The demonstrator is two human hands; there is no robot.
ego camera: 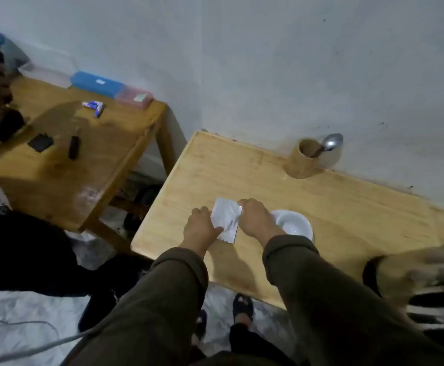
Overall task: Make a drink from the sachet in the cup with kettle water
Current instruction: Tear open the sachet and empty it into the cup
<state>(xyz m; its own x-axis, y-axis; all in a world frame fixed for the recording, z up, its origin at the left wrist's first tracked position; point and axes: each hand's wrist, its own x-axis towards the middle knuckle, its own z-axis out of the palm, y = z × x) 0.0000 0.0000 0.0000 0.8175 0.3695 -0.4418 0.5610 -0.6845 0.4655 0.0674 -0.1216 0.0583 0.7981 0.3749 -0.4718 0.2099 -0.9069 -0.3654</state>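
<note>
Between both hands' grips [202, 227], sachet [226, 220]

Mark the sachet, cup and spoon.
sachet [226, 219], head view, middle of the white packet.
cup [296, 224], head view, inner white wall.
spoon [333, 142], head view, its bowl.

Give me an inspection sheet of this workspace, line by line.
Surface: wooden table against the wall.
Job's things: white sachet, unopened as far as visible; white cup, looks empty; no kettle seen.
Clutter: wooden holder with spoon.
Grips: left hand and right hand pinch the sachet.
Cables: white cable on the floor.
Surroundings: second table with blue box.
</note>
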